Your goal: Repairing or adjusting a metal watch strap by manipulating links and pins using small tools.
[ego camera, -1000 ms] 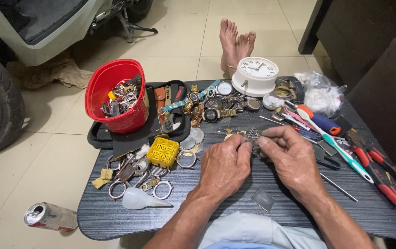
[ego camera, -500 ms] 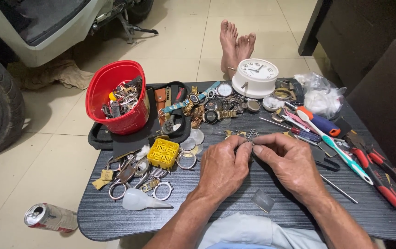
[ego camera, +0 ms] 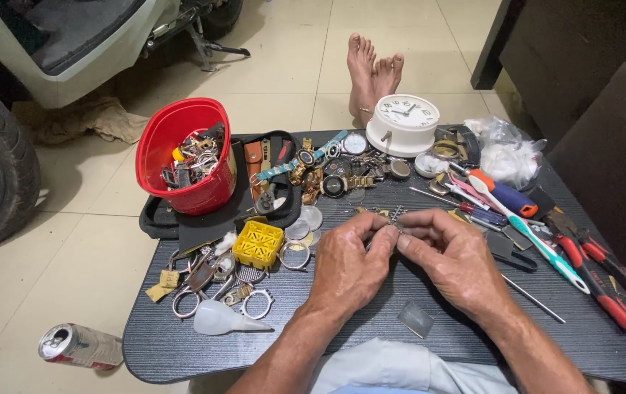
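Observation:
My left hand (ego camera: 348, 264) and my right hand (ego camera: 453, 257) meet over the middle of the dark table (ego camera: 371, 343). Together their fingertips pinch a small metal watch band piece (ego camera: 396, 217), part of it sticking up above the fingers. Just beyond the hands lie several wristwatches (ego camera: 327, 171) and loose watch cases. A yellow plastic holder (ego camera: 258, 244) sits left of my left hand, with round watch rings beside it. A small grey square plate (ego camera: 415, 319) lies on the table under my right wrist.
A red bowl (ego camera: 185, 153) of metal parts stands on a black tray at the back left. A white clock (ego camera: 402, 124), plastic bags (ego camera: 506, 153), screwdrivers and red-handled pliers (ego camera: 604, 281) fill the right side. A can (ego camera: 79, 346) lies on the floor; bare feet (ego camera: 373, 73) beyond.
The hands have stayed together over the table, fingers shifting slightly on the small metal piece. Nothing else moved.

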